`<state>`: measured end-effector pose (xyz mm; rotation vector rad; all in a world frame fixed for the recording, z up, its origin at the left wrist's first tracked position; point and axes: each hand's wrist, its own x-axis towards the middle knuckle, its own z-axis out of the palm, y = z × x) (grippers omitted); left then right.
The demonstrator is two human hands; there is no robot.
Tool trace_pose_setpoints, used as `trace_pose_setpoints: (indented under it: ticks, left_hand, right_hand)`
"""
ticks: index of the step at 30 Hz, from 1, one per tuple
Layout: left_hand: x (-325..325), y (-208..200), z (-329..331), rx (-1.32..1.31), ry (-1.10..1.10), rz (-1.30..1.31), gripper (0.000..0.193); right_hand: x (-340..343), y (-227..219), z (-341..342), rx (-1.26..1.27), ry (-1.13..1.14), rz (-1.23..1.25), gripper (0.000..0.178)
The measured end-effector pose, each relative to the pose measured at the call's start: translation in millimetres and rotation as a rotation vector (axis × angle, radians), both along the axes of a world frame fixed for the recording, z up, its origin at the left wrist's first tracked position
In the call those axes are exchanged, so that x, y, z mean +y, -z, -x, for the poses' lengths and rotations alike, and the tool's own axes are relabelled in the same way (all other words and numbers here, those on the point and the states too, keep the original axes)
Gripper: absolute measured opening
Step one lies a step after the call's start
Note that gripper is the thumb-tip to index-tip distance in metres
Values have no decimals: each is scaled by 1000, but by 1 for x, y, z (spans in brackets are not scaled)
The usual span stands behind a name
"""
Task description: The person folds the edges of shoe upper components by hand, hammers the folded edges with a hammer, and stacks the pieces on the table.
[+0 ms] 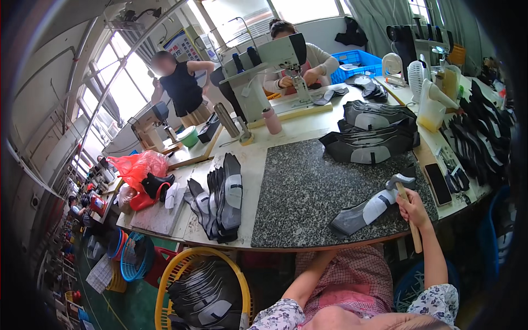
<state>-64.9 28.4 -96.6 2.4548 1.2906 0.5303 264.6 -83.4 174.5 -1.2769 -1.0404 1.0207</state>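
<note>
My right hand (410,204) is closed around the wooden handle of a hammer (415,236). The steel hammer head rests over the far end of a dark grey shoe-upper piece (352,219) with a pale grey patch. That piece lies flat on a speckled granite slab (297,192). My left forearm (311,275) reaches to the table's front edge, where the hand itself is hidden below the edge. Stacked shoe-upper pieces (371,151) sit at the slab's far right, and another bundle (225,198) stands left of the slab.
A phone (438,184) lies right of the slab, near dark pieces (478,132) and a plastic bottle (434,107). A yellow basket (246,286) of uppers stands below the front edge. Across the table, a person works at a sewing machine (275,55); another person (187,85) stands farther left.
</note>
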Motion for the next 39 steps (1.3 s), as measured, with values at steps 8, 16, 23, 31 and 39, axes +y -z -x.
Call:
trace_pose_setpoints:
  ticks: [8, 16, 23, 31, 39]
  left_hand:
    - [-6, 0, -41, -18, 72, 29, 40]
    - [-22, 5, -71, 5, 154, 85, 41]
    - [-58, -66, -33, 326, 394, -78, 32]
    - [-87, -131, 38, -65, 467, 325, 35]
    - [-79, -241, 31, -184, 693, 611, 37]
  right_hand:
    - [-1, 4, 2, 26, -3, 0, 20]
    - [2, 3, 0, 47, -28, 5, 20]
    - [-4, 5, -8, 47, -20, 3, 20]
    - [1, 2, 1, 26, -28, -10, 20]
    - [0, 4, 0, 17, -18, 45, 20]
